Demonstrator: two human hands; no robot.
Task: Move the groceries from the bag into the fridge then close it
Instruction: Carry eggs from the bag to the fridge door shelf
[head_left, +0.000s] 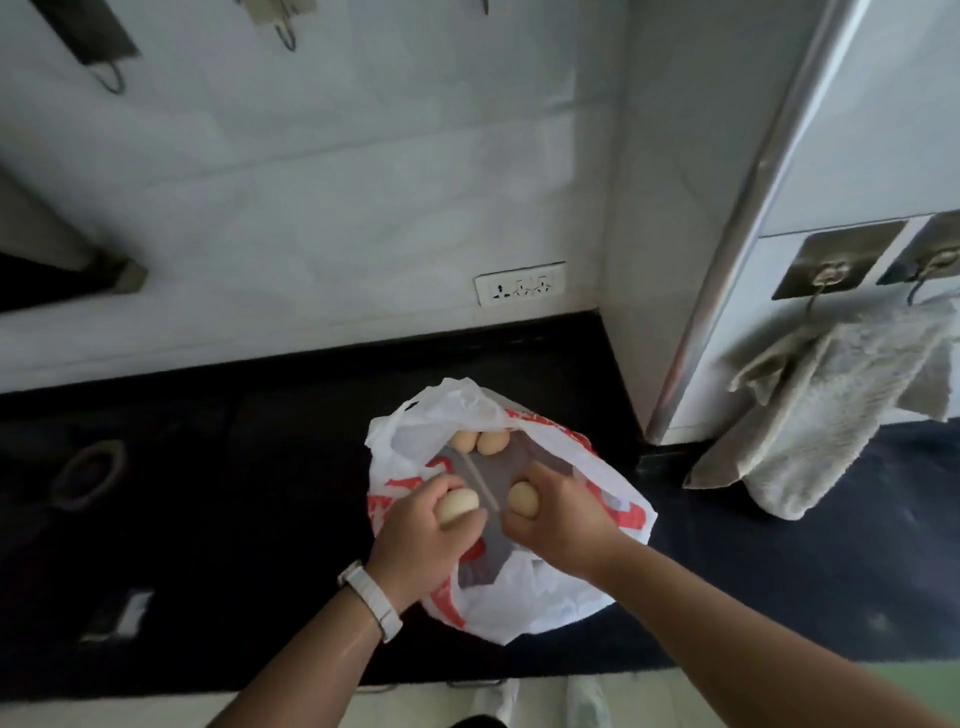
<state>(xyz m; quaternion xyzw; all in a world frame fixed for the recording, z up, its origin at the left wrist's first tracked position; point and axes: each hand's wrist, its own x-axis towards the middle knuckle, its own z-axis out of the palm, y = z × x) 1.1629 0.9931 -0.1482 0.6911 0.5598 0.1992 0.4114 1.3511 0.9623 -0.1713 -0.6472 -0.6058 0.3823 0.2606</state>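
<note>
Over the white-and-red plastic bag (545, 597) on the black counter (234, 441), my left hand (415, 545) clasps one pale oval egg (457, 506), my right hand (563, 525) another egg (521, 499), two more eggs (463, 440) at 12 o'clock: unloading; next, I judge, a gentle carry fridgeward.

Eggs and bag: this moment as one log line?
left hand: grips first egg | right hand: grips second egg | plastic bag: two eggs inside

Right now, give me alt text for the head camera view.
The left grip and right grip each hold an egg over an open white-and-red plastic bag on a black counter; two more eggs lie inside. A towel hangs at right.
</note>
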